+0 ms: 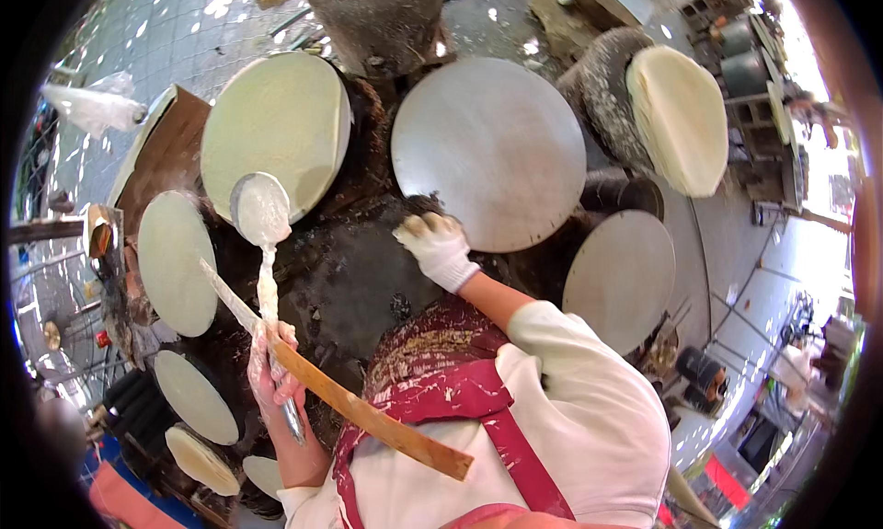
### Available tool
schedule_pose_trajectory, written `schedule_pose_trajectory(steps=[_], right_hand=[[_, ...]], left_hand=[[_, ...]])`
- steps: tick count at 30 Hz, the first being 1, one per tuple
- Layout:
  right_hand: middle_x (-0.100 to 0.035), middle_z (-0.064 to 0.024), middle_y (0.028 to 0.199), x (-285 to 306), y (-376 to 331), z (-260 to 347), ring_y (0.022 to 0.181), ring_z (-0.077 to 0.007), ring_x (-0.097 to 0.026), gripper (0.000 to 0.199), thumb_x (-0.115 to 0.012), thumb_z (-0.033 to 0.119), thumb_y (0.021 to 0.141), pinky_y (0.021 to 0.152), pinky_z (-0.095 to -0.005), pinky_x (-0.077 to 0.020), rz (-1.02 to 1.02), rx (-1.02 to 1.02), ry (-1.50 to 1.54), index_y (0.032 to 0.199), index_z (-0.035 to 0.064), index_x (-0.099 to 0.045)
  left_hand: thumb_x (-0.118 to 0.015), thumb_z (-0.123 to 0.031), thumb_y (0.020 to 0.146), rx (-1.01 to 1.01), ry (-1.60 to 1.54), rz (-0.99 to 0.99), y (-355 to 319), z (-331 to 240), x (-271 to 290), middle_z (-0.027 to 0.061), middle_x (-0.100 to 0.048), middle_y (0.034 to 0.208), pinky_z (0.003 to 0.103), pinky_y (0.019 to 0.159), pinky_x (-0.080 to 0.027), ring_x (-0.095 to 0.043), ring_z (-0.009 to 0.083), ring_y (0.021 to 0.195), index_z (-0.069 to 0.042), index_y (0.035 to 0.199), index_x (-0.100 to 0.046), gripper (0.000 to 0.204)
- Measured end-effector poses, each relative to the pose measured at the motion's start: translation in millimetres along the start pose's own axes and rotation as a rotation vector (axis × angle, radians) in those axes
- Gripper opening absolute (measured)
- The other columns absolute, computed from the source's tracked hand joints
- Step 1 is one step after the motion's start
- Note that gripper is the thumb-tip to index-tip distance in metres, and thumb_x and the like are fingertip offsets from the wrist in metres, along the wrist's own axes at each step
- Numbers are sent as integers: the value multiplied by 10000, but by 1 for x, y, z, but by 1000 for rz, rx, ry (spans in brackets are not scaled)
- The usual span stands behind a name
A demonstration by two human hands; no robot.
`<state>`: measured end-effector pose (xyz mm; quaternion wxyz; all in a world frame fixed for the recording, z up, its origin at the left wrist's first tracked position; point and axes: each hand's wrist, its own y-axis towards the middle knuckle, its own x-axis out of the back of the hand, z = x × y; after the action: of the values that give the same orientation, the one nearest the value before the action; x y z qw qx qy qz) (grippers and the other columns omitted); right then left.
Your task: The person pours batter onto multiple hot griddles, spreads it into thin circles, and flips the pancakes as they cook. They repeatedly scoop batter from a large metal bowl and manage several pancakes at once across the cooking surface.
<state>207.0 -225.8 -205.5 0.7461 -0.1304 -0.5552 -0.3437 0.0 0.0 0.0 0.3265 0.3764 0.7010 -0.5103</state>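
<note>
My left hand point(269, 368), bare and smeared with batter, is closed around two tools. One is a ladle point(261, 207) coated in pale batter, its bowl pointing away from me. The other is a long, slightly curved wooden spreader point(368, 419) lying crosswise, its far end whitened with batter. My right hand point(437, 251), in a white glove with soiled fingers, is closed at the near left edge of a bare round griddle point(487, 152). A dark, bristly wad point(423, 203) shows beyond its fingertips. Left of that griddle, a round griddle is covered by a pale sheet of batter point(271, 129).
Smaller batter-covered griddles point(177, 262) curve around my left side. On the right stand another bare griddle point(620, 281) and a drum topped by a thick stack of pale flat sheets point(679, 120). A dark, dirty surface point(349, 262) lies between me and the griddles.
</note>
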Motion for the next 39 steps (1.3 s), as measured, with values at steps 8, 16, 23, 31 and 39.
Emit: schedule_pose_trajectory(steps=[8,16,23,31,39], right_hand=[[-614,-120,1140,46,254,-121,1129,-270,-569,278,-607,239,901,924,-389,-512,371,-533,-199,1173,254,-660],[-615,-93,1256,103,60,-339,1153,-354,-548,339,-457,379,965,990,-465,-419,-184,-836,-296,1240,266,-620],[-527,-219,1184,93,-91,-175,1077,-420,-509,280,-530,259,961,905,-507,-439,-504,-941,-196,1237,213,-544],[-593,-129,997,19,-69,50,1017,-301,-551,280,-613,3,833,883,-436,-447,-404,-595,167,1082,129,-637],[-648,-107,1111,108,-205,55,954,-186,-630,731,-756,3,760,902,-310,-509,-676,-732,793,1416,48,-436]], left_hand=[[-460,-181,1015,-137,-20,-171,3,14,-28,203,-524,899,176,222,-315,-369,64,362,57,1012,-436,239],[-459,-197,1019,-67,25,-147,7,16,-13,186,-538,881,177,228,-288,-342,67,337,49,1010,-446,247],[-426,-265,1040,55,151,-73,-9,5,-20,68,-465,627,191,231,-243,-285,71,286,64,963,-464,340],[-444,-275,1031,150,294,-87,-69,5,22,-4,-388,542,197,247,-233,-262,72,263,60,958,-485,345],[-445,-316,1031,210,346,11,-102,28,57,-21,-409,541,202,276,-253,-304,64,267,11,1046,-540,341]])
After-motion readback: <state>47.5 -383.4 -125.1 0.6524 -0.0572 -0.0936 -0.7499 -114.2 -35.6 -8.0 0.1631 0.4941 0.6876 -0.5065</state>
